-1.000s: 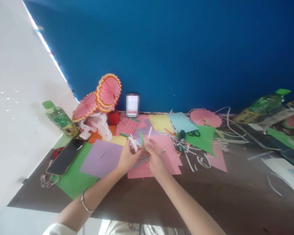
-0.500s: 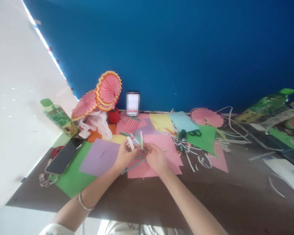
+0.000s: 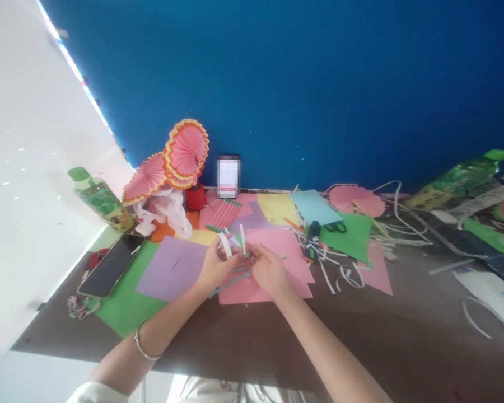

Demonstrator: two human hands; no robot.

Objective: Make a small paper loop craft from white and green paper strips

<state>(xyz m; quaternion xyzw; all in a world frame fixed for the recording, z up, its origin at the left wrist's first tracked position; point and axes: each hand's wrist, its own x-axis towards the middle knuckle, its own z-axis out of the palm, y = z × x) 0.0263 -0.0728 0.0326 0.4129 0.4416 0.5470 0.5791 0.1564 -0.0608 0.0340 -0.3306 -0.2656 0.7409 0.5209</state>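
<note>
at the far left edge of the brown table [image 3: 243, 347] stands a green-capped bottle [image 3: 99, 198], and just in front of it a dark smartphone [image 3: 110, 265] lies face up, half on a green paper sheet [image 3: 124, 305], probably kept there to be out of the way of the cutting. behind them, pink pleated paper fans [image 3: 174, 162] with yellow and orange rims stand propped above a crumpled white plastic bag [image 3: 163, 215], near the blue wall. a lilac paper sheet [image 3: 172, 268] lies flat, overlapping the green one, right beside the left hand [image 3: 214, 268], whose wrist wears a thin silver bangle [image 3: 141, 347]. that hand is closed in a pinch on a curled white paper strip [image 3: 225, 244], held just above the table so its loop stays free. the right hand [image 3: 269, 271] meets it fingertip to fingertip, pinching what looks like a short green and white strip [image 3: 242, 239] that stands upright between the two; the view is too soft to say whether the strips are joined. both hands work over a large pink paper sheet [image 3: 277, 263], which serves as a backing under them, with a grey strip [image 3: 229, 284] lying slantwise on it. to the right lie yellow and light blue sheets [image 3: 315, 207], green-handled scissors [image 3: 334, 227] resting on another green sheet, and loose white paper trimmings [image 3: 340, 274] scattered about. farther right another pink fan [image 3: 355, 200] lies flat, and a second green bottle [image 3: 457, 179] lies on its side.
</note>
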